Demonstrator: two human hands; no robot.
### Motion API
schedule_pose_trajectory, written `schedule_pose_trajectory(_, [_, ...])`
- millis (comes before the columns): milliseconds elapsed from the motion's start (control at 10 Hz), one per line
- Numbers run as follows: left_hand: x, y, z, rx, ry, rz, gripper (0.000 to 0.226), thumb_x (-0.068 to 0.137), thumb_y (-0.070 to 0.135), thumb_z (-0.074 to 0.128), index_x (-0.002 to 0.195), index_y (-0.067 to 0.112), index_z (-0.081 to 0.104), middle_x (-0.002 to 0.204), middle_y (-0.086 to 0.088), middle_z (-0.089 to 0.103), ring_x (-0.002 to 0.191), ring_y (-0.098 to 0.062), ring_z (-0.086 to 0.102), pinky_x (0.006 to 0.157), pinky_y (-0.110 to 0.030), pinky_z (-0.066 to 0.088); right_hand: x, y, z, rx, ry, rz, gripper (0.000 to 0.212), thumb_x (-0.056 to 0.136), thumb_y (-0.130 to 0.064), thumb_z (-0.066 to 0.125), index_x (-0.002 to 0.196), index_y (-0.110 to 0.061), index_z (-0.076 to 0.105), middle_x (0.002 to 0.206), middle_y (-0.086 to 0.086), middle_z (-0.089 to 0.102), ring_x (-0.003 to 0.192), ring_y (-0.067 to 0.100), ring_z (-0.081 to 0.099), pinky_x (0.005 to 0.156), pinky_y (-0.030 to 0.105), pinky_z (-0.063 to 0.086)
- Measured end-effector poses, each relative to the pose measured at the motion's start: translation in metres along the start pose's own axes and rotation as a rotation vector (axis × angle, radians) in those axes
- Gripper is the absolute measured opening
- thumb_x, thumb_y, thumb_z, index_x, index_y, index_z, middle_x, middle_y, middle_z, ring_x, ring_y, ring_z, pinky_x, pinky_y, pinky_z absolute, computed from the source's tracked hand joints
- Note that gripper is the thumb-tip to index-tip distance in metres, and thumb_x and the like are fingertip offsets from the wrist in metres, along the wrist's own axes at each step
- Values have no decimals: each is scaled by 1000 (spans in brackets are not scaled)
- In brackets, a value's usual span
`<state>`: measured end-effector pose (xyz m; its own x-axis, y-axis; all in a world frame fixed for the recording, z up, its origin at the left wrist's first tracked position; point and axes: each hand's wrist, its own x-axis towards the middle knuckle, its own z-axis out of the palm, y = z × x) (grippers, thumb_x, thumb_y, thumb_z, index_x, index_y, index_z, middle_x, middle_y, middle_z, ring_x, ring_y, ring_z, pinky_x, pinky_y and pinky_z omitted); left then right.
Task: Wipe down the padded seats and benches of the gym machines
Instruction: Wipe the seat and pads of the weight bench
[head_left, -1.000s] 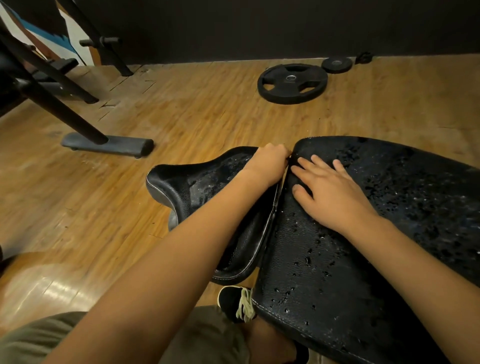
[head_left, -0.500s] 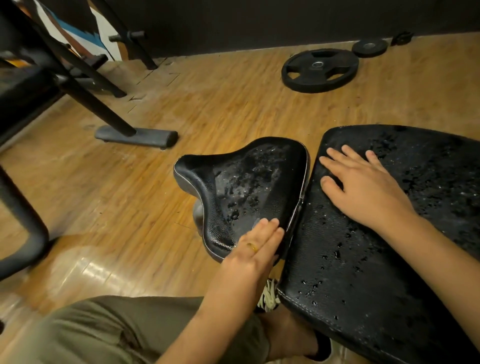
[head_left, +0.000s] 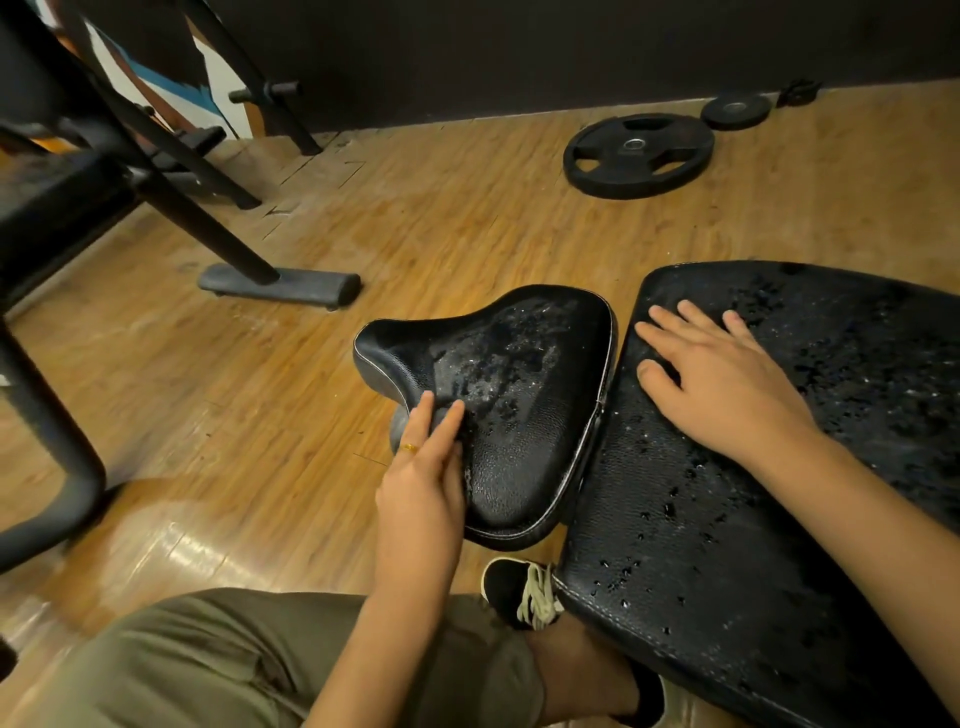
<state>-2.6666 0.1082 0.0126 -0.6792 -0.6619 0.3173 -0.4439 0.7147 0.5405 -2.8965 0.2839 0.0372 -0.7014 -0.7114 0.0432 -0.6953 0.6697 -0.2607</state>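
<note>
A small black padded seat (head_left: 524, 395), wet with droplets on its far half, sits just left of a large black bench pad (head_left: 727, 545) that is also speckled with water. My left hand (head_left: 423, 483) lies on the seat's near-left edge, fingers stretched out and close together. A grey shape shows between two of its fingers, and I cannot tell whether it is a cloth or part of the seat mount. My right hand (head_left: 722, 384) rests flat and open on the bench pad near the gap, fingers spread, holding nothing.
Wooden floor (head_left: 441, 218) all around. A black machine frame with a flat foot (head_left: 280, 283) stands at the left. Two weight plates (head_left: 639, 153) lie on the floor by the dark back wall. My knee in olive trousers and a black shoe (head_left: 514, 590) are below the seat.
My left hand has come back from the gap between the pads to the seat's near edge, then slid left along it. My right hand has stayed flat on the bench pad.
</note>
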Motion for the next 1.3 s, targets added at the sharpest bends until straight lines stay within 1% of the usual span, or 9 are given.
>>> schedule_pose_trajectory(100, [-13,6,3,20,7,5,38,99,17,57,136,24,60,154,2,41,142,-11,35,110,-39,42,0,0,1,-3,1,-7,56,104,-43,26,156,-23,29,164,-6,19,153,12,6,125,42,2])
schedule_pose_trajectory(200, [-41,15,6,62,-4,49,40,98,30,52,137,22,59,156,3,38,146,-9,26,113,-31,32,0,0,1,-4,1,-7,56,104,-43,25,156,-23,29,164,-6,19,153,13,6,125,42,2])
schedule_pose_trajectory(300, [-44,14,9,47,16,94,38,99,24,50,135,19,60,155,2,40,145,-8,26,114,-18,26,1,1,2,-5,8,-5,56,104,-43,26,156,-23,28,164,-6,19,153,12,6,125,41,2])
schedule_pose_trajectory(500, [17,10,9,35,-20,-82,37,102,18,51,139,17,58,155,0,40,146,-18,32,115,-28,25,1,1,2,-5,9,-4,56,104,-44,26,156,-24,29,164,-6,19,153,12,6,125,41,2])
schedule_pose_trajectory(600, [58,3,8,97,-39,-97,39,103,17,47,142,17,54,158,-3,36,148,-21,29,116,-33,26,1,1,2,-9,11,-8,56,104,-43,26,156,-23,30,164,-6,20,153,13,7,125,42,3])
schedule_pose_trajectory(800, [39,5,3,97,-38,-122,41,103,17,47,144,17,52,159,-4,34,146,-23,33,114,-35,31,1,1,2,0,8,-6,56,104,-44,26,156,-24,29,165,-6,18,153,12,6,124,41,2])
schedule_pose_trajectory(1000, [39,-2,3,165,-104,-20,45,105,16,43,149,13,42,163,-6,25,150,-25,22,116,-35,27,1,1,3,-6,10,-13,56,104,-44,26,156,-24,30,164,-6,18,153,12,6,124,41,1])
schedule_pose_trajectory(1200, [116,-10,7,223,-142,83,39,105,11,40,142,7,50,160,-10,32,150,-29,21,115,-38,26,1,0,3,-13,9,-11,56,104,-44,27,156,-23,30,164,-6,19,153,13,7,125,41,2])
schedule_pose_trajectory(1300, [136,-13,4,220,-206,69,40,105,11,40,144,11,49,160,-7,32,151,-29,19,117,-42,24,1,1,3,-3,7,-11,56,104,-45,27,156,-24,31,164,-6,19,153,13,7,125,41,2])
